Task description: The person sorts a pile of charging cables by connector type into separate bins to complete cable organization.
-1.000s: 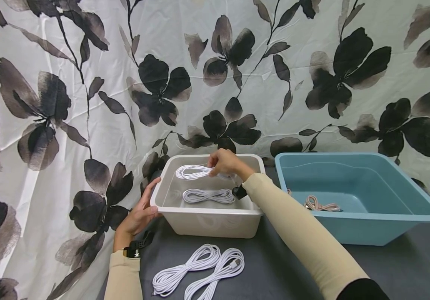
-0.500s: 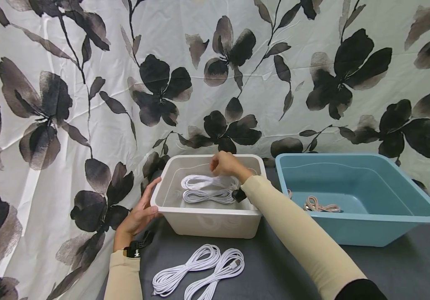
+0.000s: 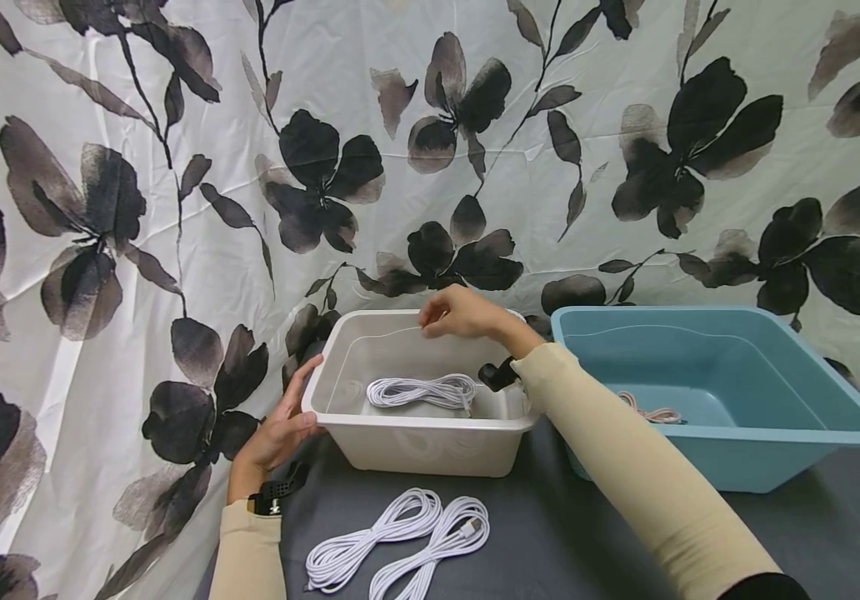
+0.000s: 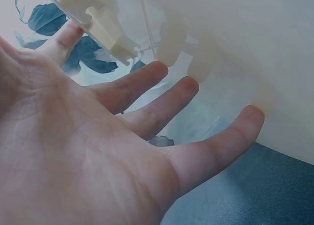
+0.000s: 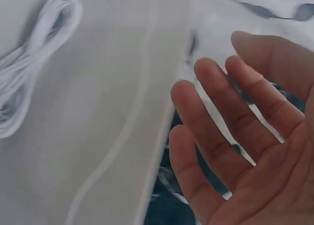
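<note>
My left hand (image 3: 274,435) rests on the left end of the white plastic bin (image 3: 430,423). In the left wrist view its straight, spread fingers (image 4: 147,119) have their tips against the bin's outer wall. Over the bin's far right rim hovers my right hand (image 3: 467,315), with nothing in its loosely bent fingers (image 5: 194,114). A bundled white cable (image 3: 422,392) lies on the bin floor, and part of it also shows at the left of the right wrist view.
Two more bundled white cables (image 3: 370,542) lie in front of the bin on the dark grey tabletop (image 3: 550,533). At the right stands a larger blue bin (image 3: 745,454) holding a pinkish cable (image 3: 658,414), partly hidden by the right sleeve. A floral curtain (image 3: 535,167) hangs behind.
The right hand has let go of a white cable in the bin and risen to the far rim, shifting right. Two bundles there showed apart; now one shows. The left hand stayed put.
</note>
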A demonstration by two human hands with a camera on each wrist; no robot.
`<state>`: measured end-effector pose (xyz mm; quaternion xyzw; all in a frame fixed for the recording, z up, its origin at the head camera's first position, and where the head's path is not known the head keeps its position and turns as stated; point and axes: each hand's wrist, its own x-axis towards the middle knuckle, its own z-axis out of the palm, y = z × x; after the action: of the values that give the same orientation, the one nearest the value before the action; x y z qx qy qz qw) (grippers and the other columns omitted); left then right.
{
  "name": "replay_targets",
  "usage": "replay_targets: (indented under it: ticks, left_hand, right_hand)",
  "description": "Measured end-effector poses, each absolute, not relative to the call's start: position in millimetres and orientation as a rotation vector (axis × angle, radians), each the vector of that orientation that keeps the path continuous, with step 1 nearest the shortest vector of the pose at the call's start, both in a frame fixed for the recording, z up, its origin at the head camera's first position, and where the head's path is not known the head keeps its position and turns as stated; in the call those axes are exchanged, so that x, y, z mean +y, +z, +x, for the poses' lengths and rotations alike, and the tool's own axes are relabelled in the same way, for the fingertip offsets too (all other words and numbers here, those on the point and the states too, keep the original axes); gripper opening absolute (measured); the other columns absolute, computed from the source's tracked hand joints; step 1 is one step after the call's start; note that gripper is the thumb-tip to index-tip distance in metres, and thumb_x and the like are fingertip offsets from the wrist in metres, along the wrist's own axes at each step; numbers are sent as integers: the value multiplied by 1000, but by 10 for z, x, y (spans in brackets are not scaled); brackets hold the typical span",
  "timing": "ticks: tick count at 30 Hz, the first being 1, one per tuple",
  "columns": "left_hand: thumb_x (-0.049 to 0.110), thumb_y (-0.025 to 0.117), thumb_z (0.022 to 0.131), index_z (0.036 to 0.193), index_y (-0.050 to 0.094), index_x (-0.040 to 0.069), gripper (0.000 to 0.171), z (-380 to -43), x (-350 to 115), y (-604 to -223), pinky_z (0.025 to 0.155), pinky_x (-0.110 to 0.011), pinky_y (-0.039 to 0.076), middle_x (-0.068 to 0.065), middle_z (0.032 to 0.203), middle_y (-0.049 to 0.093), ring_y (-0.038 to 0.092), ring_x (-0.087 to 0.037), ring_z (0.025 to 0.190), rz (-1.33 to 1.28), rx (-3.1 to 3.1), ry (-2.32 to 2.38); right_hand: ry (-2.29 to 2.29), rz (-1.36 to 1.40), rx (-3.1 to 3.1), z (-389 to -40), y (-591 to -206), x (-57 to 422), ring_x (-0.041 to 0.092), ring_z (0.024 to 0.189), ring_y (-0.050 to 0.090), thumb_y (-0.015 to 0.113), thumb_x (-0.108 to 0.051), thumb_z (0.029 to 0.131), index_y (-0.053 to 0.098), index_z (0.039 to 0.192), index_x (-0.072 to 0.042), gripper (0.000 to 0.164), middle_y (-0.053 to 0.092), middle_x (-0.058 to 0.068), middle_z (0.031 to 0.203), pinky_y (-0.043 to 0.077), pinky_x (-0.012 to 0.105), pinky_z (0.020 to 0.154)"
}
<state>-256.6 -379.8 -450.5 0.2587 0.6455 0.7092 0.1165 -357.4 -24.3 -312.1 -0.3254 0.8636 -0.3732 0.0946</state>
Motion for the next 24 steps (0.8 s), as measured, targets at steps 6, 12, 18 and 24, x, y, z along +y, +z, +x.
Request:
replay_targets:
  ticks: [6,12,18,24]
  left_hand:
    - [14,61,96,165,4,29,91,-2579,-3789,-4511,99,-43,51,-12,164,6,41,-28,139,749,1881,2079]
    - [14,59,97,165,3,28,90,-2582,-3803,-4516,99,-43,51,-15,165,3,42,-27,139,775,1871,2082]
    - [14,59,97,165,3,28,89,-2568,-3817,-4523,99,-43,51,-15,164,3,44,-22,136,769,1865,2084]
    - [14,58,97,165,2,28,89,-2570,-3800,-4522,100,-43,50,-14,165,3,43,-24,137,771,1860,2082]
  right_hand:
    - [-1292,-967,2429,-3336,-2864,25,19,103,69,74,-16,94,73,114,-10,20,74,7,111,55,35,91]
    - [-1424,-1116,2375,-2987,-2797,206,20,100,70,75,-15,93,72,114,-12,21,74,5,111,56,34,87]
    - [-1537,-1395,2282,-2552,-3055,247,18,92,70,75,-8,92,72,111,-10,19,73,4,102,57,35,84]
    - [-1568,-1525,2211,-2172,-3435,291,13,91,68,76,-8,91,72,110,-17,22,73,-2,100,56,33,84]
